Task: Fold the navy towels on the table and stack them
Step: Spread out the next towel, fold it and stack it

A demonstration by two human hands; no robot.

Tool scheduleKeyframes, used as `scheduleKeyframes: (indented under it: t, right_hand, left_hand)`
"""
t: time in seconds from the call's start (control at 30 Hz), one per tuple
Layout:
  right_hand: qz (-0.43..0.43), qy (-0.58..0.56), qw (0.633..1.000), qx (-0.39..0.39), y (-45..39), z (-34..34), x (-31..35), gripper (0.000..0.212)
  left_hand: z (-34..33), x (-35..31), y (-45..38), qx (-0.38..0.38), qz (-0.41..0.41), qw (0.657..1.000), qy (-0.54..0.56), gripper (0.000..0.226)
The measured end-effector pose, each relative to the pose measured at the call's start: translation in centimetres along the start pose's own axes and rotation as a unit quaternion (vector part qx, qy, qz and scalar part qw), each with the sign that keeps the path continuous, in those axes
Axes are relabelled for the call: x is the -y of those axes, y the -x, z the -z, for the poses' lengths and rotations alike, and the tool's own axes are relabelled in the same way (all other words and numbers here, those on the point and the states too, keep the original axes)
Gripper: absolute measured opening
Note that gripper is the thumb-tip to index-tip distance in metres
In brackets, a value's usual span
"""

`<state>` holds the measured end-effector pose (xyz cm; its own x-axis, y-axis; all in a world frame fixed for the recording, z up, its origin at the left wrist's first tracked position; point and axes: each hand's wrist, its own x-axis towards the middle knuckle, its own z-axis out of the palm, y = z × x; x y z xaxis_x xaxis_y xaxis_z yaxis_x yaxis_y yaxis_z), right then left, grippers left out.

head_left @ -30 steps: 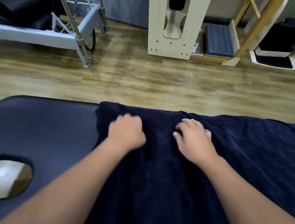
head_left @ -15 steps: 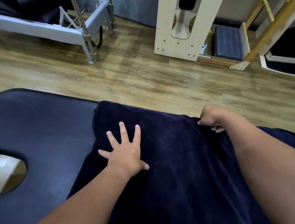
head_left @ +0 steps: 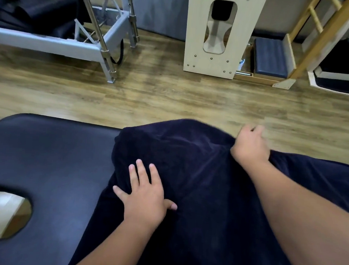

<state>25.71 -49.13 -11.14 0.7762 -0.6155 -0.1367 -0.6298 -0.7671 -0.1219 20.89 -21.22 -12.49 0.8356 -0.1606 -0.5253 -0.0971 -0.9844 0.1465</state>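
— Wood-look flooring (head_left: pixel 171 103) runs behind the dark padded table (head_left: pixel 48 156), and the table has an oval hole (head_left: pixel 0 216) cut near its left end. See the towel?

— Yes, 1 navy towel (head_left: pixel 205 208) covers the table from right of the hole out to the right edge of view. Its far edge is bunched up into a hump, raised off the table.

— What are the hands doing?

— 2 bare hands are on it. The left hand (head_left: pixel 145 197) lies flat on the towel near its left edge, fingers straight and spread, pressing down and gripping nothing. The right hand (head_left: pixel 249 146) is at the far edge of the towel, right of the hump, fingers curled round a fold of the cloth and holding it up. It is a bit blurred.

— And past the table?

— Across the floor from the table stands a pale wooden cabinet (head_left: pixel 221 31) with a tall cutout. Left of the cabinet is a grey metal frame (head_left: pixel 106 37) with upright poles. Right of the cabinet sits a navy cushion (head_left: pixel 269 56), then a slanted wooden ladder (head_left: pixel 314 36).
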Motion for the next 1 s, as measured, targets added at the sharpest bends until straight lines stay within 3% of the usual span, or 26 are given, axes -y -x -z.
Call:
scheduleKeyframes:
  t: [0.23,0.33,0.47,0.63,0.73,0.9,1.0]
  right_hand:
    - [0.216,-0.051,0.968,0.12,1.7,-1.0,4.8,0.017]
    - [0.206,-0.063,0.963,0.163,1.0,-0.4,6.6,0.031]
    - [0.181,0.001,0.956,0.228,0.2,0.3,8.2,0.042]
    - [0.206,0.04,0.942,0.262,2.6,0.8,8.8,0.023]
    - [0.239,0.088,0.942,0.217,4.5,0.8,8.9,0.023]
    - [0.284,0.118,0.951,0.012,2.5,2.2,10.7,0.012]
    - [0.299,0.103,0.948,-0.033,0.8,1.3,11.7,0.008]
  left_hand:
    - [2.1,-0.5,-2.4,0.059,0.018,0.998,-0.016,0.159]
    - [2.0,-0.3,-2.3,0.064,0.016,0.998,-0.014,0.159]
    - [2.1,-0.1,-2.3,0.066,0.007,0.998,-0.003,0.158]
    - [1.9,0.3,-2.1,0.061,-0.008,0.998,0.008,0.156]
    - [1.6,0.8,-1.9,0.046,-0.022,0.998,0.023,0.154]
    - [1.9,1.2,-2.5,0.025,-0.032,0.999,0.029,0.152]
    - [3.2,0.8,-4.2,0.025,-0.021,0.999,0.034,0.151]
